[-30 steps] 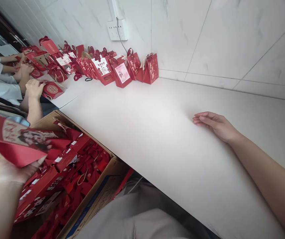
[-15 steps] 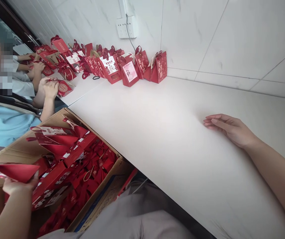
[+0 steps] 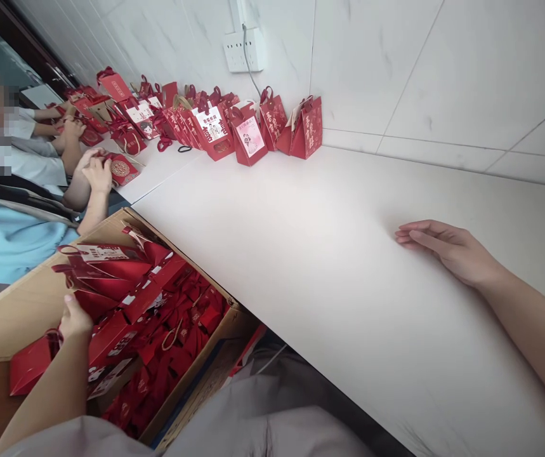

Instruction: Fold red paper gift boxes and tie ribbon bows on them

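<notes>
My left hand is down inside the cardboard box at the lower left. Its fingers curl round a flat red gift bag that lies against the box's near wall, beside the stacked flat red bags filling the box. Only the thumb and the back of this hand show. My right hand rests palm down on the white table, fingers stretched out and together, holding nothing.
Several assembled red gift bags stand in a row along the tiled wall under a power socket. At the far left, other people's hands work on red bags on the table's far end.
My left hand has carried the flat red bag from up in the air down into the box. My right hand has stayed flat on the table; the view shifted slightly.
</notes>
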A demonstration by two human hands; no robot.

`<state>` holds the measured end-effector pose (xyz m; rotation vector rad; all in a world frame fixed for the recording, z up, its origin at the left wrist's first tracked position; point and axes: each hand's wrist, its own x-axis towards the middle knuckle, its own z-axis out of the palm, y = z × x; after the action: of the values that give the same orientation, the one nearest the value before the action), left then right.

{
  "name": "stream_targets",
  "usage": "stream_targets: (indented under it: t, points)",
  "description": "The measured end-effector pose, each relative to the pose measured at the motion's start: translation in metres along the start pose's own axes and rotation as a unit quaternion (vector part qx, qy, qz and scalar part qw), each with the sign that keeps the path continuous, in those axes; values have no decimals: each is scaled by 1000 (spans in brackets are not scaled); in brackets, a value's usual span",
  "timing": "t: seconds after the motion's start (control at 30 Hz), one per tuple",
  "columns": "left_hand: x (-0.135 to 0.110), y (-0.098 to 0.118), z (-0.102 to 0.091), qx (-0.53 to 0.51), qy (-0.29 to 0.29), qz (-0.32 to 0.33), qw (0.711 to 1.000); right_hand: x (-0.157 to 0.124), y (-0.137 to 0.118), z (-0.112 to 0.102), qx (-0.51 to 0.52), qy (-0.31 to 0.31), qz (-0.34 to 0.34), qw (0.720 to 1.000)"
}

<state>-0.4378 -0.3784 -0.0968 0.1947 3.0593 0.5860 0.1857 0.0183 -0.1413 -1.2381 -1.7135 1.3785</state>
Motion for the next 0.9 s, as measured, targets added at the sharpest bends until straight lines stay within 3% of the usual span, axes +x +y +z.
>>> stream_targets:
  t: [0.1, 0.3, 0.5, 0.73, 0.9]
  points:
    - [1, -14, 5, 23, -6, -45, 999, -1, -1, 0, 0, -2, 1, 1000]
    - [24, -41, 10, 130, -33, -10, 991, -1, -4, 0, -16, 1, 9, 1000]
    - [33, -46, 14, 132, -28, -28, 990, -2, -5, 0, -26, 1, 12, 1000]
    - [39, -38, 28, 10, 44, -85, 995, -3, -3, 0, -28, 1, 18, 999]
    - [55, -31, 44, -7, 140, -152, 978, -4, -4, -1, -36, -4, 23, 999]
